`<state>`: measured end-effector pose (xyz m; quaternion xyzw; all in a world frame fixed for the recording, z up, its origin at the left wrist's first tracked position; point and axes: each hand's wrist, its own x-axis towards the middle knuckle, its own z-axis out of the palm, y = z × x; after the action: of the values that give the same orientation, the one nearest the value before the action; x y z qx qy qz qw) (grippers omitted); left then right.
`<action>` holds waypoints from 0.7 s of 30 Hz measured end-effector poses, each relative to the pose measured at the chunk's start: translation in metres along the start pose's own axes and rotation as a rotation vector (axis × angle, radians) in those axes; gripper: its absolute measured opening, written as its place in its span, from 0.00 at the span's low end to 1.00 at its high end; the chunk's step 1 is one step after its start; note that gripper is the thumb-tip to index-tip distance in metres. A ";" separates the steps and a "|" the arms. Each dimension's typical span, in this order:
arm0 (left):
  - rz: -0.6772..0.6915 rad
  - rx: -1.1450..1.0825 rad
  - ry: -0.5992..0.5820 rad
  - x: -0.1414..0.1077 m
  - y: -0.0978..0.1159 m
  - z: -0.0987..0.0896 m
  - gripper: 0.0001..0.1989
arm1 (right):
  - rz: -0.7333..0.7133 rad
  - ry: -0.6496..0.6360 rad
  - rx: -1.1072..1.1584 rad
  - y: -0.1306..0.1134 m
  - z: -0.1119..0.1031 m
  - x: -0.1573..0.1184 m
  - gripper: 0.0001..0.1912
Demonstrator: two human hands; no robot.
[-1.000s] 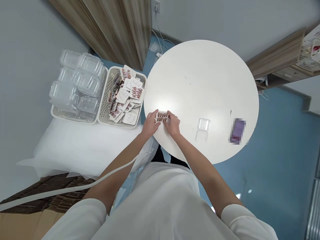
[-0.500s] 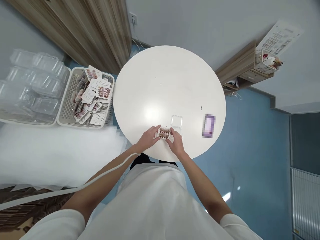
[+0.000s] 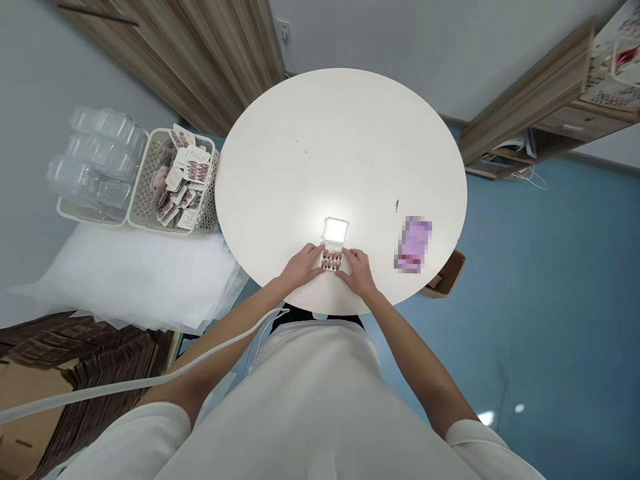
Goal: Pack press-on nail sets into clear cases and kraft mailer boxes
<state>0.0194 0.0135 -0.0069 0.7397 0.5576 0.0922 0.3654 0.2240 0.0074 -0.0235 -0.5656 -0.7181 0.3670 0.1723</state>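
Observation:
A card of brown press-on nails (image 3: 332, 259) lies in or over the lower half of a small clear case, near the front edge of the white round table. The case's clear lid (image 3: 335, 231) stands open on the far side, bright with glare. My left hand (image 3: 302, 266) grips the left edge of the nail card between thumb and fingers. From the right, my right hand (image 3: 358, 272) grips the opposite edge in the same way.
The white table (image 3: 340, 147) also bears a blurred purple item (image 3: 413, 245) at the right. On the left are a basket of nail cards (image 3: 145, 193), a basket of clear boxes (image 3: 95, 215) and white sheets (image 3: 135, 273). A cardboard box (image 3: 451, 273) sits beyond the table's right edge.
The nail card has come from the left of the clear case into line with its open lid, both hands still on it. The camera view has shifted, and a cardboard box now shows at the right.

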 end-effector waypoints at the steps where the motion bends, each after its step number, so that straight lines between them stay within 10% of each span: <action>1: -0.016 0.024 -0.006 0.003 0.000 -0.001 0.31 | 0.005 -0.006 -0.009 0.001 0.001 0.003 0.33; 21: -0.061 0.033 -0.064 0.017 -0.007 0.006 0.33 | 0.083 -0.018 -0.149 0.001 0.013 0.015 0.33</action>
<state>0.0235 0.0266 -0.0208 0.7308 0.5694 0.0477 0.3734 0.2119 0.0170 -0.0352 -0.6028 -0.7208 0.3245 0.1082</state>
